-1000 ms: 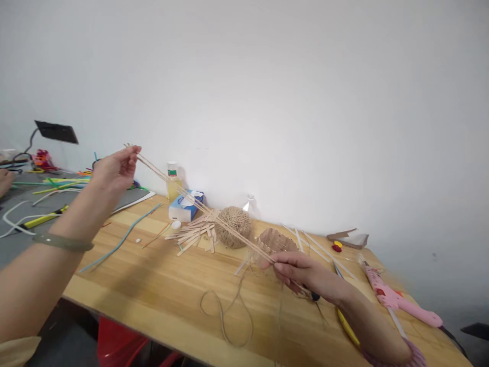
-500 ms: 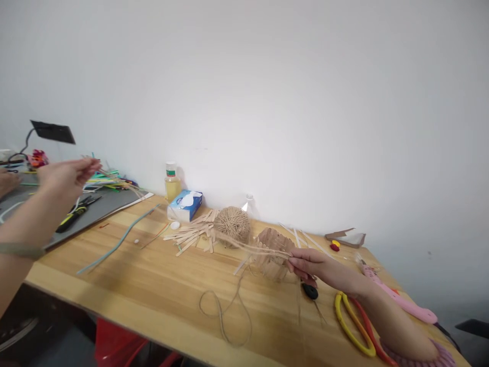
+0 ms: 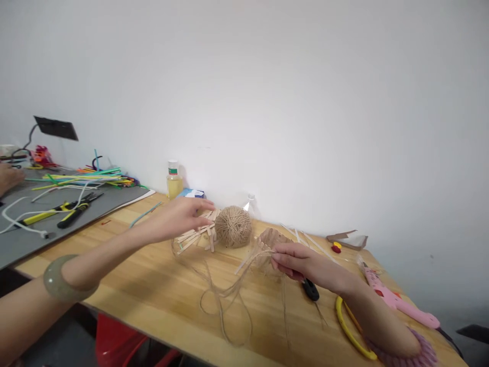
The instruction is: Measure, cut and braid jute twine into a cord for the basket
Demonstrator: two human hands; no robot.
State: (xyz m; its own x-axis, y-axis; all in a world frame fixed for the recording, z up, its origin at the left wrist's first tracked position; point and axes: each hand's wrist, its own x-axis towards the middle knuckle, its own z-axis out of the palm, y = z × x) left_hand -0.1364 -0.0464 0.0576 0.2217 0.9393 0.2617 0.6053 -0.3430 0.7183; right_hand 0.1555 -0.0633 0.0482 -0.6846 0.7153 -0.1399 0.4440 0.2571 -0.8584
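Observation:
My right hand (image 3: 300,261) pinches jute twine (image 3: 248,262) between thumb and fingers. Loose strands droop from that pinch and loop onto the wooden table. Left of the big twine ball (image 3: 233,227), my left hand (image 3: 185,216) hangs over the wooden craft sticks (image 3: 193,240), fingers apart with nothing visible in them. Just behind my right fingers is a light brown, clear-edged piece (image 3: 271,237), partly hidden. A black-handled tool (image 3: 310,289) with a thin tip lies below my right hand. Under my right forearm shows a yellow looped handle (image 3: 349,329).
Pliers (image 3: 78,211), white cables and colourful pipe cleaners (image 3: 95,178) cover a grey mat at left, near another person's hand (image 3: 9,178). A bottle (image 3: 174,181) and a tissue pack (image 3: 193,193) stand by the wall. A pink glue gun (image 3: 401,306) lies at right.
My left hand has come from the far left to beside the twine ball and let go of the twine. The strands, stretched between my hands before, now sag onto the table.

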